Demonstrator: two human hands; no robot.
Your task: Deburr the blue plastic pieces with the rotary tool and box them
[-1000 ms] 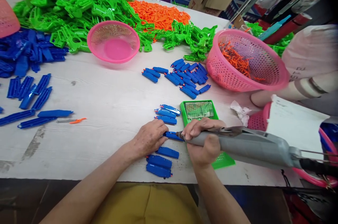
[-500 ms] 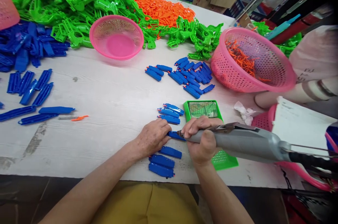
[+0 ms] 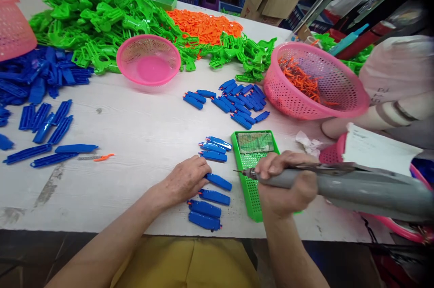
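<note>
My left hand (image 3: 186,177) lies on the table with its fingers closed on the near end of a blue plastic piece (image 3: 220,181). Other blue pieces with orange ends lie in a column above and below it, among them a shiny one (image 3: 219,143) and a flat pair (image 3: 204,215). My right hand (image 3: 286,184) is wrapped round a grey power screwdriver (image 3: 359,191), whose thin bit points left, apart from the blue piece. Beneath that hand stands a green perforated tray (image 3: 251,200) holding a patterned block (image 3: 256,142).
A pink basket (image 3: 315,109) with orange parts stands right; a smaller pink basket (image 3: 149,79) sits left of centre. Green toy-gun shells (image 3: 101,21), orange parts (image 3: 206,25) and blue shells (image 3: 40,68) are heaped behind. A spring with an orange tip (image 3: 103,158) lies left.
My right hand has drawn the screwdriver right, and its bit has come away from the blue piece. My left hand stays on that piece. The whole view has shifted slightly.
</note>
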